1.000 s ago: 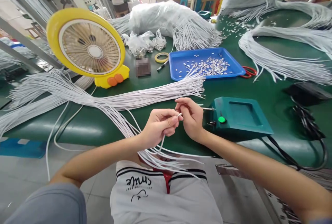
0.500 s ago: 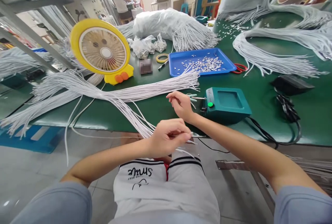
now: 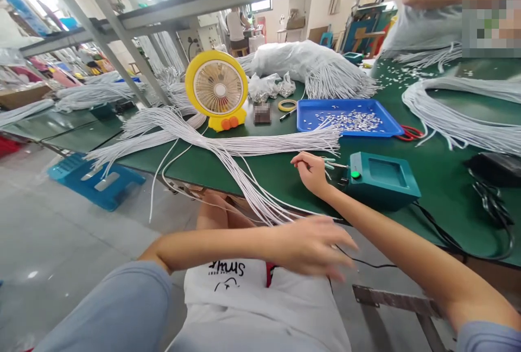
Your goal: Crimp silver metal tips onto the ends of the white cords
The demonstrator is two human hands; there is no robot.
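My left hand (image 3: 311, 246) is over my lap, smeared by motion, its fingers spread apart with nothing visible in them. Just behind it hangs a fan of white cables (image 3: 252, 192), sagging over the table's front edge. My right hand (image 3: 311, 173) is closed in a pinch above the green tabletop; whatever is between its fingertips is too small to make out. Right beside that hand, pale green prongs (image 3: 329, 163) stick out on a metal rod from a small green machine (image 3: 376, 181) with a bright green button. The rest of the cable bundle (image 3: 280, 144) lies behind my hands.
Behind the cables stand a blue tray (image 3: 303, 119) of small metallic pieces, red-handled scissors (image 3: 411, 133), yellow tape (image 3: 287, 105) and a yellow fan (image 3: 220, 90). A black adapter (image 3: 494, 168) with cord lies right. A blue stool (image 3: 95, 183) is at left; another person (image 3: 431, 4) sits opposite.
My left hand has gone from closed to spread, and the cable ends that poked out past it no longer do. My right hand stays closed by the machine. The view has turned left.
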